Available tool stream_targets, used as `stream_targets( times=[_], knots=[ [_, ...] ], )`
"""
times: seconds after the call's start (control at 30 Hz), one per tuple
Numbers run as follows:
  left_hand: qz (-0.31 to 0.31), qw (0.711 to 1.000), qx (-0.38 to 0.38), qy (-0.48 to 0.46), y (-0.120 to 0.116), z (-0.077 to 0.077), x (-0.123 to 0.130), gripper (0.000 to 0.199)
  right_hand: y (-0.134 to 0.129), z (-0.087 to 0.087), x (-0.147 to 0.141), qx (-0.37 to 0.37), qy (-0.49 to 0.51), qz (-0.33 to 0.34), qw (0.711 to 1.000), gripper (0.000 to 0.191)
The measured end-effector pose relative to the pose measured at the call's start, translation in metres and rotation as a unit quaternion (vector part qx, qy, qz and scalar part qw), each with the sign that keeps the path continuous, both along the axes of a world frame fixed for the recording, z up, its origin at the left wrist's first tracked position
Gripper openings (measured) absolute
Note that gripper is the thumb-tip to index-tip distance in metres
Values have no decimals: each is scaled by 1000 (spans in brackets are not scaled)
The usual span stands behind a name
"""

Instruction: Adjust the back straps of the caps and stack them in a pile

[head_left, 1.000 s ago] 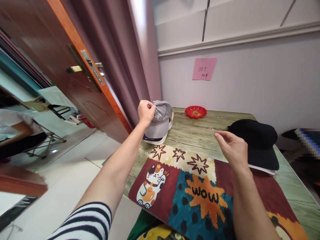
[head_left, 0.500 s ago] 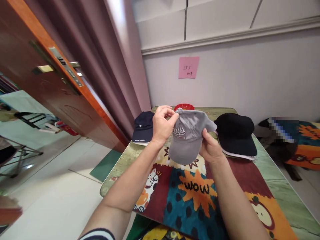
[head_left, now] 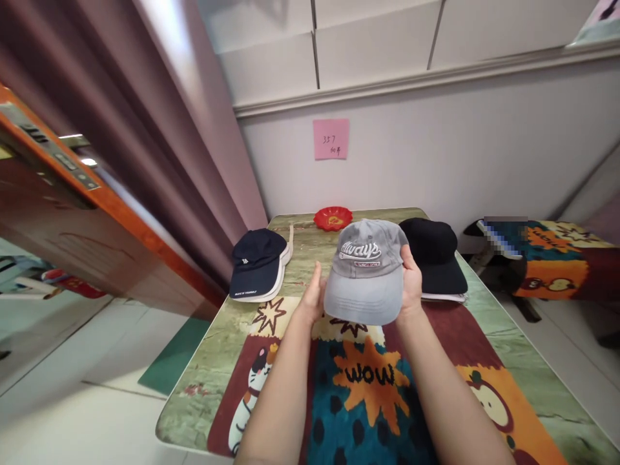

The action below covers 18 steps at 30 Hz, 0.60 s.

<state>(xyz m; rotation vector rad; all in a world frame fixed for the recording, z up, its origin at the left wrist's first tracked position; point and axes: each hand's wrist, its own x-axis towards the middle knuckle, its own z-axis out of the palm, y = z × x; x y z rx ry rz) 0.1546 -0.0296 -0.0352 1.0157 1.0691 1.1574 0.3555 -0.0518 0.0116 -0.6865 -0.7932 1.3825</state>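
Note:
A grey baseball cap (head_left: pixel 364 258) with white "Always" lettering is held up above the table, front and brim towards me. My right hand (head_left: pixel 411 281) grips its right side, with the thumb along the edge and the fingers hidden behind. Beside the brim's left edge is my left hand (head_left: pixel 311 300), its thumb stretched up and apart from the cap. Its other fingers are mostly hidden, and whether they touch the brim I cannot tell. Left of it a navy cap (head_left: pixel 256 261) rests on a pale one. A black cap (head_left: pixel 433 248) lies to the right, partly covered by the grey cap.
A red scalloped dish (head_left: pixel 333 218) stands at the back of the green table (head_left: pixel 188 387). A colourful patterned mat (head_left: pixel 329 413) covers the near middle. Behind is a wall with a pink note (head_left: pixel 330 139). A curtain and an orange-edged door stand left; another mat-covered surface is at right.
My left hand has let go of the grey cap's upper left edge and come down beside the brim. The cap's crown is now rounder and its lettering fully visible. My view has shifted right.

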Motion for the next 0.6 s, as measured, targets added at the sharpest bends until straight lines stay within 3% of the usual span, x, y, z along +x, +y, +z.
stream_targets(
  times=[0.17,0.37,0.47,0.6],
  knots=[
    [-107,977,-36,-181,-9,6,23,94,2,-9,-9,0,-5,29,1000,74],
    [-156,903,-22,-401,-13,13,19,101,4,-12,-17,-68,192,112,973,54],
    [-139,891,-19,-432,-8,12,11,94,3,-10,-17,-62,210,101,970,54],
    [-133,906,-53,-399,1,14,-6,81,5,-9,-14,-73,191,68,976,42]
  ],
)
